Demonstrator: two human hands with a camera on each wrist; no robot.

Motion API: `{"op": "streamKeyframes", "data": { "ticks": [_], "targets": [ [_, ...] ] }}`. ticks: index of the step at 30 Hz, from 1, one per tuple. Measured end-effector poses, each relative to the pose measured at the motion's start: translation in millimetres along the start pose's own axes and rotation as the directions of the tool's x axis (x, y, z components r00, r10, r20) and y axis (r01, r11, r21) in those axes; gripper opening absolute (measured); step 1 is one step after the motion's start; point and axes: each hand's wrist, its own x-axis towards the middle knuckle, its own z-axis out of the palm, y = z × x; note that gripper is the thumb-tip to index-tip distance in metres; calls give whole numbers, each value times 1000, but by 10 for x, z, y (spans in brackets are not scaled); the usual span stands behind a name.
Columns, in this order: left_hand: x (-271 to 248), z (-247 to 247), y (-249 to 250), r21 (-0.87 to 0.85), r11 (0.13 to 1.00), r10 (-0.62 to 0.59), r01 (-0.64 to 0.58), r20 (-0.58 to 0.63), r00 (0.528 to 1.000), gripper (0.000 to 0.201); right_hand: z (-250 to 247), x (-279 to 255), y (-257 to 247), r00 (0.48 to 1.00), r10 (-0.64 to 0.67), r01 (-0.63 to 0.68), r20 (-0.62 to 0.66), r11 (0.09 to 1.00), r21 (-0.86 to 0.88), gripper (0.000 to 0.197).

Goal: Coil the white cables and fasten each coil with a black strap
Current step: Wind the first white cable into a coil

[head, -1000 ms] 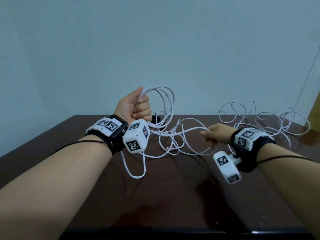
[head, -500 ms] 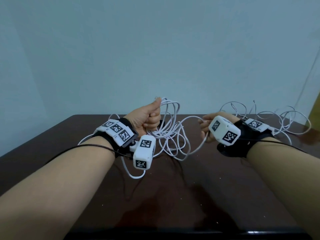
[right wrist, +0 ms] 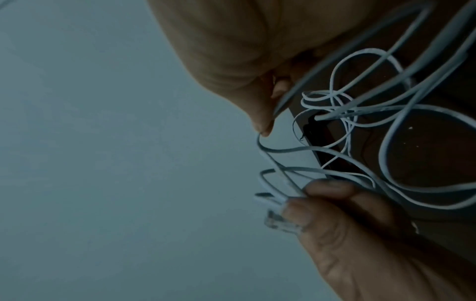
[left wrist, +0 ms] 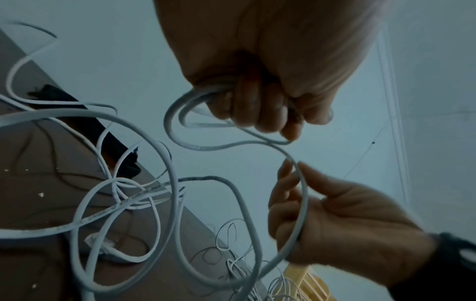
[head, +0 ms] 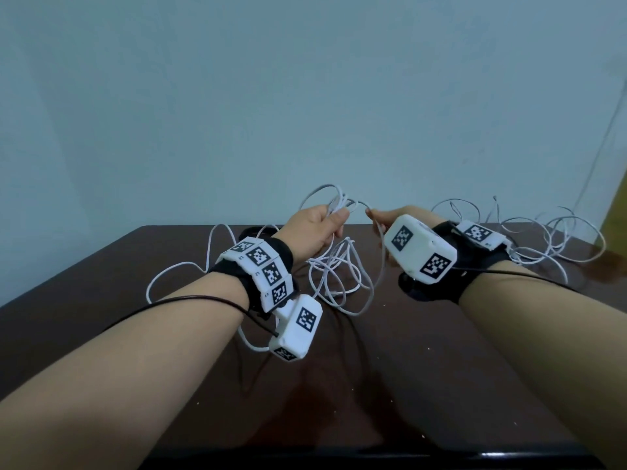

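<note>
Gripping gathered loops of white cable (head: pixel 334 266) in raised left hand (head: pixel 317 228), right hand (head: pixel 390 220) pinching its strand alongside

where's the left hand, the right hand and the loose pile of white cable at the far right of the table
left hand (head: pixel 319 228): head view, back of the hand
right hand (left wrist: pixel 342 222): left wrist view, palm
loose cable pile (head: pixel 556 232): head view, a loop

You are facing a dark brown wooden table (head: pixel 390 385) with a glossy top that catches reflections and carries a few pale specks. It stands against a plain pale blue-grey wall (head: pixel 271 96). A thin dark cord (head: pixel 607 137) runs down that wall at your far right, and beside it, at the frame's edge, you can see a yellowish strip (head: pixel 615 212) whose nature is unclear
</note>
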Motion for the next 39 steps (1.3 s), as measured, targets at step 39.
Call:
{"op": "streamKeyframes", "data": {
  "ticks": [39],
  "targets": [
    [106,-98,213,-852,504,-96,140,106,990,47,283,47,-141,902,-407,432,-144,850,301,43]
  ]
}}
